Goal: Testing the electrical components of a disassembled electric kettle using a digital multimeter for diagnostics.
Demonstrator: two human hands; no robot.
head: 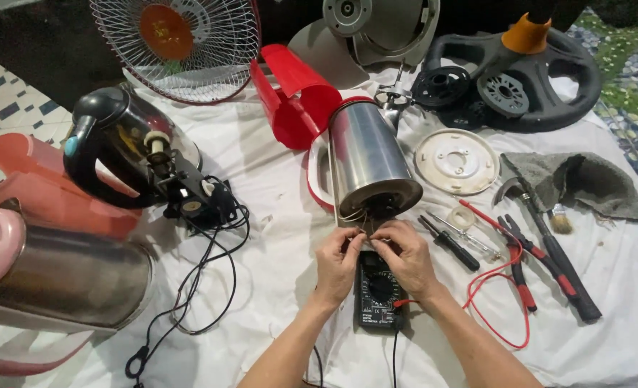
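Steel kettle [368, 159] lies sideways; left hand [337, 260] and right hand [404, 255] fingers pinch wires [358, 218] at its base.

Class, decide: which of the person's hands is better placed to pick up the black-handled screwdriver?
Right. The right hand is beside the screwdriver; the left hand would have to cross over the multimeter.

Bright, even overhead light is cast over the white cloth [261, 302] — shadows are kept short and soft. Glare is seen on the steel kettle body [366, 154]; edges are bowed by wide-angle distortion, focus sharp throughout.
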